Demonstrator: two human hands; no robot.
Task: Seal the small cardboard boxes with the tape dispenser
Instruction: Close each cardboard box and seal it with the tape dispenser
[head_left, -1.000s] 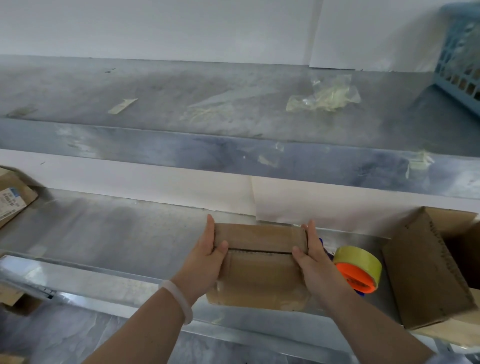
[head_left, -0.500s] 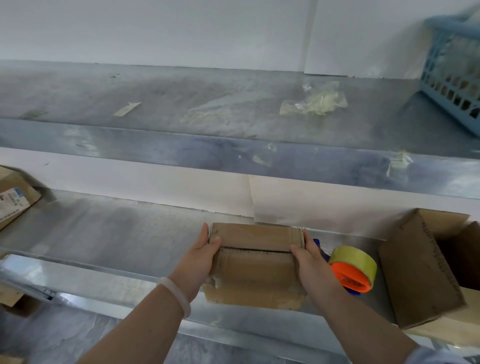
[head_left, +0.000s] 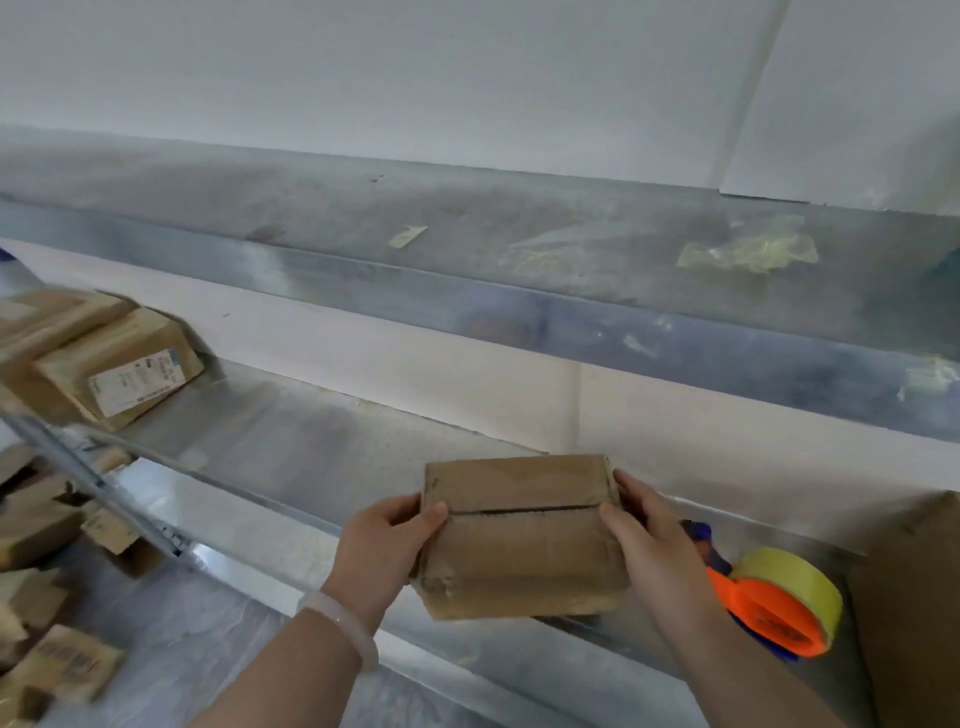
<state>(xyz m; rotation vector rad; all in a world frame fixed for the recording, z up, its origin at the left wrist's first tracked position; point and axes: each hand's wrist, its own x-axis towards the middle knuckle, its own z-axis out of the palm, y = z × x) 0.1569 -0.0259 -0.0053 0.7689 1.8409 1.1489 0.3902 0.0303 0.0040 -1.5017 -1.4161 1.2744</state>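
You've got the small brown cardboard box (head_left: 519, 540) gripped at both ends. Your left hand (head_left: 384, 551) and right hand (head_left: 649, 540) each curl round a side, thumbs on top by the dark flap seam. It's over the front edge of the lower grey metal shelf (head_left: 311, 447), with a white wall behind. The corners look scuffed. The orange tape dispenser with its yellow roll (head_left: 774, 608) lies just beside your right hand, next to a big brown carton (head_left: 914, 597). Labelled cardboard parcels (head_left: 119, 364) are piled far left.

carton (head_left: 914, 597) cut off R edge | tape dispenser (head_left: 779, 608) handle behind R hand (head_left: 654, 551) | box label (head_left: 136, 382) blurred, unreadable
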